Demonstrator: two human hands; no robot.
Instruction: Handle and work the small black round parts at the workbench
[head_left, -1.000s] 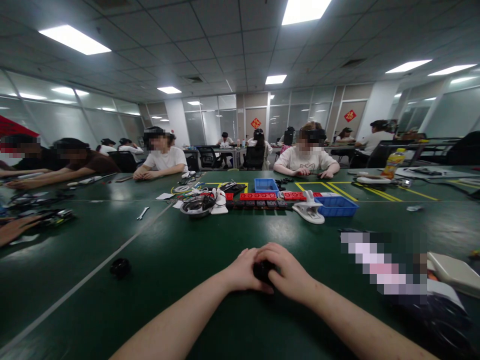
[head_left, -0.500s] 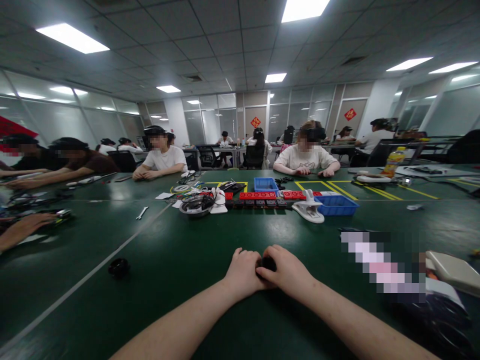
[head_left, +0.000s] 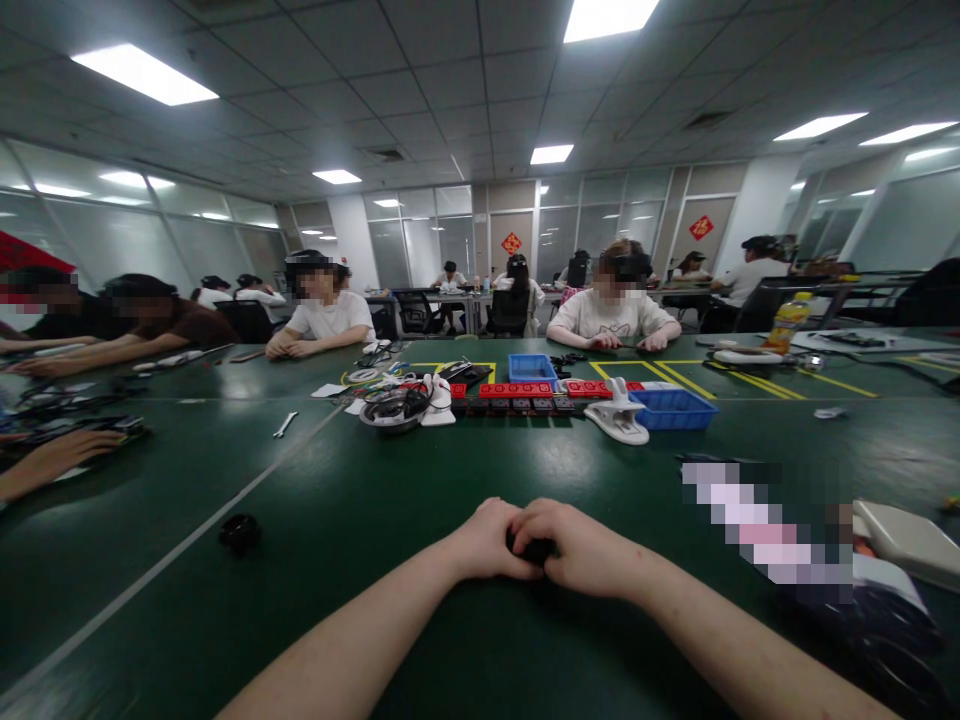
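Close together over the green table (head_left: 360,620), both my hands wrap around a small dark object (head_left: 532,548), mostly hidden by fingers, so its kind does not show. My left hand (head_left: 486,540) grips it from the left, thumb along the near side. From the right, my right hand (head_left: 576,548) closes over it with curled fingers across the top. Off to the left lies a black, round, hollow-looking piece (head_left: 240,534), apart from both hands.
Ahead are a metal bowl of cables (head_left: 394,412), red power strips (head_left: 517,390), a white clamp (head_left: 619,415) and a blue bin (head_left: 671,410). A wrench (head_left: 285,425) lies left. A beige case (head_left: 907,540) sits right. A co-worker's hand (head_left: 75,455) is at far left.
My right hand has shifted and curled its fingers further over the dark object. My left hand has turned slightly, its thumb now showing along the near side.
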